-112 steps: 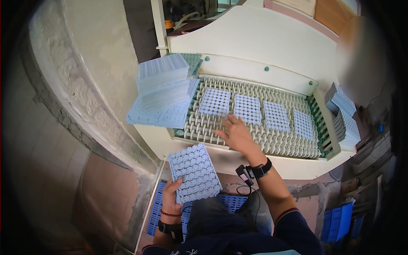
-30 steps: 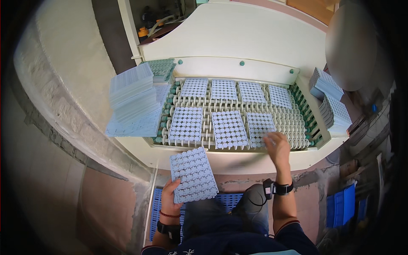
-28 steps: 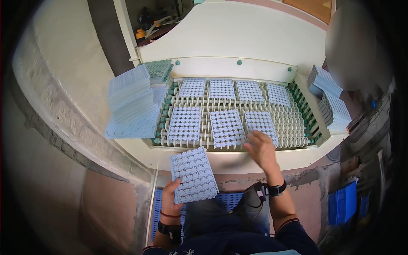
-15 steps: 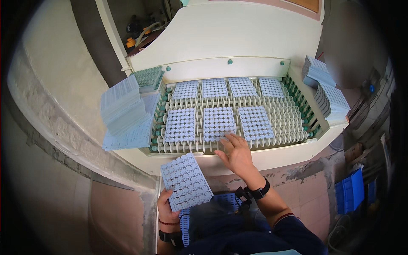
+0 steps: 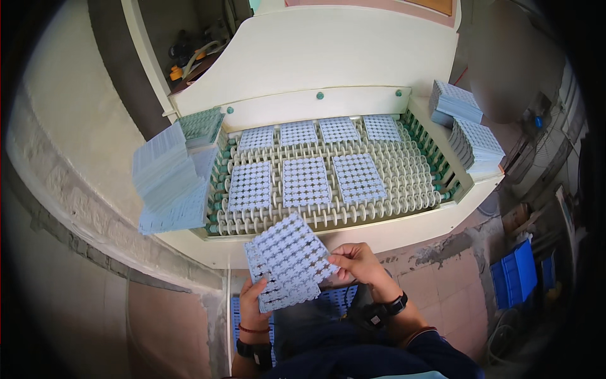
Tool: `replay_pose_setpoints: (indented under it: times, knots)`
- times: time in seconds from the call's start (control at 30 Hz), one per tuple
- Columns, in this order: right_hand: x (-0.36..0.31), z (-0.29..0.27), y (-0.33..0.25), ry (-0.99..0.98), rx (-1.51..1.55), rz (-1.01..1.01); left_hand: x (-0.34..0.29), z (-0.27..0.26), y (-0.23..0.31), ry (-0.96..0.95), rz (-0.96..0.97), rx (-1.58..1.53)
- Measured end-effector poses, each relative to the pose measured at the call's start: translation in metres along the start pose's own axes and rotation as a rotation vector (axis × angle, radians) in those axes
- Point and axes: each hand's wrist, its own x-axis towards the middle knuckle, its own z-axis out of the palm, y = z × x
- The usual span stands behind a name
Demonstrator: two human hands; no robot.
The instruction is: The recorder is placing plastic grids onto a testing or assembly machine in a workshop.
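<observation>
My left hand (image 5: pixel 254 302) grips a small stack of pale-blue circuit board panels (image 5: pixel 297 295) by its lower left edge, just in front of the machine. Between thumb and fingers, my right hand (image 5: pixel 361 263) pinches the right corner of the top panel (image 5: pixel 291 249). That panel is turned askew over the ones beneath, so their edges show at the left and bottom. Behind my hands, similar panels lie flat in two rows on a bed of white wheeled rollers (image 5: pixel 407 174). A panel (image 5: pixel 307 182) sits mid-way along the near row.
Tall stacks of panels stand at the machine's left (image 5: pixel 165 167) and right (image 5: pixel 478 144) ends. Green boards (image 5: pixel 201 125) lie at the back left. The machine's raised front edge (image 5: pixel 404 228) runs between me and the rollers. A blue bin (image 5: pixel 514 275) is on the floor at right.
My right hand has drawn back from the near row of rollers and now pinches the top panel's corner. That panel has shifted out of line with the stack. The view has moved slightly.
</observation>
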Motion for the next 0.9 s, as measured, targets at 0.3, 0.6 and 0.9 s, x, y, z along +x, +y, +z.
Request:
replay_pose_setpoints:
  times: [0.3, 0.6, 0.9]
  knots:
    - [0.018, -0.194, -0.047, 0.821, -0.238, -0.353, -0.001, -0.023, 0.009, -0.006, -0.002, -0.036]
    - [0.033, -0.205, -0.04, 1.078, -1.084, -0.473, 0.002, -0.013, 0.004, -0.084, -0.02, -0.091]
    - [-0.002, -0.003, 0.014, -0.186, -0.074, -0.016, 0.009, -0.006, 0.003, -0.152, -0.098, -0.106]
